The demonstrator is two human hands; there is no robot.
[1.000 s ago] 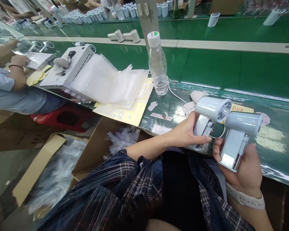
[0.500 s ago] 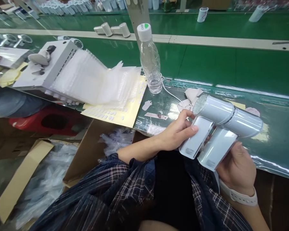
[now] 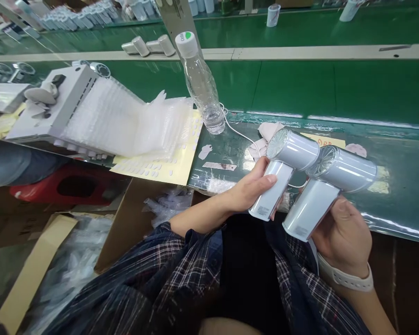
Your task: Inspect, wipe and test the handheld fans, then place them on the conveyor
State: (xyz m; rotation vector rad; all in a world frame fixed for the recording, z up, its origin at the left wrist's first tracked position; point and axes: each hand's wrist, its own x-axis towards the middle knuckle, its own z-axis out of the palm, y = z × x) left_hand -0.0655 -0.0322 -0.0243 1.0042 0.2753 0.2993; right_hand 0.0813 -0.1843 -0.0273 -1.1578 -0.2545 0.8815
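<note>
My left hand point(image 3: 249, 190) is closed on the flat handle of a silvery-blue handheld fan point(image 3: 295, 148), shaped like a small hair dryer. My right hand point(image 3: 345, 235) grips a second fan point(image 3: 352, 171) of the same kind from behind its handle, hiding most of those fingers. Both fans are tilted above the bench edge, their round vaned ends turned up and left and small print low on the handles. The front of the right fan's head is close to the left fan's barrel; whether they touch I cannot tell.
A water bottle point(image 3: 202, 86) stands by a white cord. Left of it, clear plastic sleeves point(image 3: 125, 118) lie over a yellow sticker sheet point(image 3: 181, 172), beside a white box point(image 3: 59, 102). An open carton point(image 3: 117, 223) holds plastic wrap. More fans point(image 3: 150, 46) rest beyond the green conveyor point(image 3: 293, 86).
The two fans were lined up end to end; now they are drawn apart, and the right one's vaned end shows. The view has shifted slightly to the right.
</note>
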